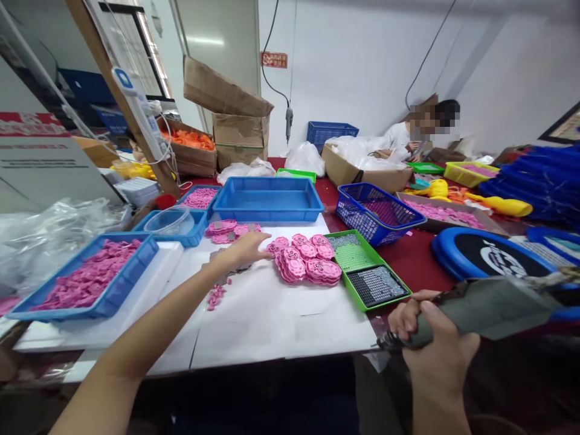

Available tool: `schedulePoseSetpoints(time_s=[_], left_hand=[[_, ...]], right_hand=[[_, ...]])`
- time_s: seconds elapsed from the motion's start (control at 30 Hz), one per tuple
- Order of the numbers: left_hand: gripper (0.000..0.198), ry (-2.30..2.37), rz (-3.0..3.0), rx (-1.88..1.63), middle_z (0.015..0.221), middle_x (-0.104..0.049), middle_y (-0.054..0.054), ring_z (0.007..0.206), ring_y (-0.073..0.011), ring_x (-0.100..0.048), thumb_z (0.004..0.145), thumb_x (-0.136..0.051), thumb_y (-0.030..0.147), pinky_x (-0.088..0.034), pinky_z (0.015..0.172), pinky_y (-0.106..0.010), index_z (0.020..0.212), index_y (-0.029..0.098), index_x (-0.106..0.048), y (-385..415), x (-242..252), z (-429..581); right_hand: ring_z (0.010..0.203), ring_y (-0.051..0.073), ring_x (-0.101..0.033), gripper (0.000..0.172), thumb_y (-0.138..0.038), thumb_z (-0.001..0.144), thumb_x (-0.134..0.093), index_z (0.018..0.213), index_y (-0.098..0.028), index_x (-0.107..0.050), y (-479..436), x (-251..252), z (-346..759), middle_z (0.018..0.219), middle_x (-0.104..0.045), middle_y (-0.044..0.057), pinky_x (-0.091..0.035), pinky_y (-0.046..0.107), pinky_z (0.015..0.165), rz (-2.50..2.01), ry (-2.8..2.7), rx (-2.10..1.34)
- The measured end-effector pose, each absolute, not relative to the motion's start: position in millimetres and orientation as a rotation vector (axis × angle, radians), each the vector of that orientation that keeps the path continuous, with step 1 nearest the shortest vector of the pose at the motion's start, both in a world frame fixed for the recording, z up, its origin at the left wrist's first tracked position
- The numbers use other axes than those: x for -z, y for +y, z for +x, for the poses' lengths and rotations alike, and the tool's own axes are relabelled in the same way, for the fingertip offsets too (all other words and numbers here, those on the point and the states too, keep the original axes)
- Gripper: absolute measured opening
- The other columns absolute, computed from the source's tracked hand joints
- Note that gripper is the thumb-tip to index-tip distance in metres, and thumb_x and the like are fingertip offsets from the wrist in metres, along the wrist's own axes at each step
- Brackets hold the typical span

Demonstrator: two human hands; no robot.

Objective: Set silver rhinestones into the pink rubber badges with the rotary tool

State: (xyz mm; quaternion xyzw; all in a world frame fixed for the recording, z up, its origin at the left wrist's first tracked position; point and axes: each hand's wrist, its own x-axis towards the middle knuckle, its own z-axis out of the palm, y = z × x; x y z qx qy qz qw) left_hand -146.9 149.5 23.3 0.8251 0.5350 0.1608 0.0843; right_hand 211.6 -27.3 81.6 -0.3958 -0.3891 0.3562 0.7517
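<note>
My right hand (435, 338) is wrapped around a grey-green electric screwdriver (489, 308), its bit pointing left over the table's front edge. Reaching across the white work surface, my left hand (248, 249) has its fingers apart at the left side of the stacked pink plastic parts (304, 260). Whether its fingertips touch the nearest part I cannot tell. Behind that hand lies another group of pink parts (226, 229) with grey pieces on them. A few small pink pieces (216, 297) lie below my left wrist. Right of the stack, a green tray (361, 300) holds small screws and a black perforated plate (374, 285).
Blue trays stand left and behind: one of pink pieces (90, 275), one large shallow tray (267, 214). A blue basket (380, 217) and round blue-black discs (493, 257) are at right. Another screwdriver (289, 124) hangs on a cord. A person (399, 138) sits at the back.
</note>
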Motion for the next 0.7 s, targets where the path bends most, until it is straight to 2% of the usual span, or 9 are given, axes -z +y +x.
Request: schedulePoseSetpoints(time_s=[0.07,0.2,0.3,0.37,0.47,0.53,0.6,0.7], left_hand=[[0.054,1.513,2.440,-0.430,0.141,-0.071,-0.013,0.130,-0.0317,-0.065,0.087,-0.078,0.042,-0.048,0.109,-0.038,0.136,0.020,-0.070,147,-23,-136],[0.037,1.418,2.384,-0.383,0.127,-0.079,-0.009,0.117,-0.0284,-0.073,0.086,-0.078,0.029,-0.052,0.102,-0.033,0.122,0.022,-0.079,151,-27,-123],[0.028,1.409,2.349,-0.394,0.120,-0.081,-0.008,0.108,-0.0261,-0.076,0.088,-0.074,0.026,-0.055,0.095,-0.032,0.115,0.021,-0.081,154,-31,-123],[0.028,1.442,2.332,-0.426,0.122,-0.080,-0.010,0.111,-0.0277,-0.075,0.090,-0.071,0.028,-0.055,0.098,-0.035,0.115,0.018,-0.080,151,-36,-129],[0.036,1.519,2.308,-0.488,0.133,-0.075,-0.015,0.125,-0.0327,-0.070,0.094,-0.067,0.029,-0.051,0.109,-0.044,0.126,0.015,-0.076,125,-47,-147],[0.044,1.536,2.294,-0.507,0.142,-0.071,-0.015,0.131,-0.0337,-0.066,0.096,-0.068,0.032,-0.048,0.113,-0.047,0.137,0.017,-0.070,90,-54,-159],[0.048,1.436,2.310,-0.491,0.144,-0.070,-0.009,0.130,-0.0307,-0.066,0.098,-0.069,0.038,-0.050,0.111,-0.044,0.144,0.026,-0.065,45,-59,-164],[0.048,1.216,2.319,-0.373,0.134,-0.074,-0.006,0.117,-0.0241,-0.070,0.105,-0.062,0.035,-0.055,0.099,-0.035,0.153,0.031,-0.056,-14,-55,-151]], right_hand=[[0.035,0.012,-0.044,0.018,-0.031,0.076,-0.076,0.084,-0.019,-0.066,-24,-79,209,0.046,-0.050,-0.006,-0.040,0.024,0.039,-0.857,-0.843,-0.774],[0.035,0.012,-0.045,0.016,-0.030,0.077,-0.076,0.085,-0.019,-0.066,-25,-74,205,0.047,-0.050,-0.006,-0.040,0.024,0.038,-0.873,-0.874,-0.784],[0.036,0.013,-0.046,0.015,-0.028,0.077,-0.074,0.086,-0.020,-0.066,-28,-73,207,0.048,-0.050,-0.006,-0.041,0.025,0.039,-0.881,-0.880,-0.791],[0.036,0.012,-0.045,0.015,-0.028,0.075,-0.073,0.084,-0.020,-0.065,-30,-74,211,0.047,-0.050,-0.006,-0.041,0.025,0.039,-0.896,-0.859,-0.784],[0.035,0.013,-0.042,0.015,-0.030,0.070,-0.071,0.081,-0.021,-0.066,-32,-78,219,0.046,-0.048,-0.005,-0.039,0.027,0.039,-0.945,-0.825,-0.760],[0.035,0.014,-0.040,0.012,-0.029,0.067,-0.067,0.078,-0.023,-0.066,-33,-81,222,0.045,-0.046,-0.005,-0.036,0.030,0.039,-0.993,-0.797,-0.728],[0.036,0.016,-0.037,0.011,-0.027,0.066,-0.062,0.076,-0.025,-0.066,-33,-84,223,0.045,-0.044,-0.004,-0.033,0.033,0.040,-1.038,-0.773,-0.680],[0.037,0.017,-0.034,0.012,-0.027,0.062,-0.059,0.072,-0.028,-0.066,-31,-89,219,0.044,-0.041,-0.003,-0.030,0.038,0.041,-1.085,-0.731,-0.647]])
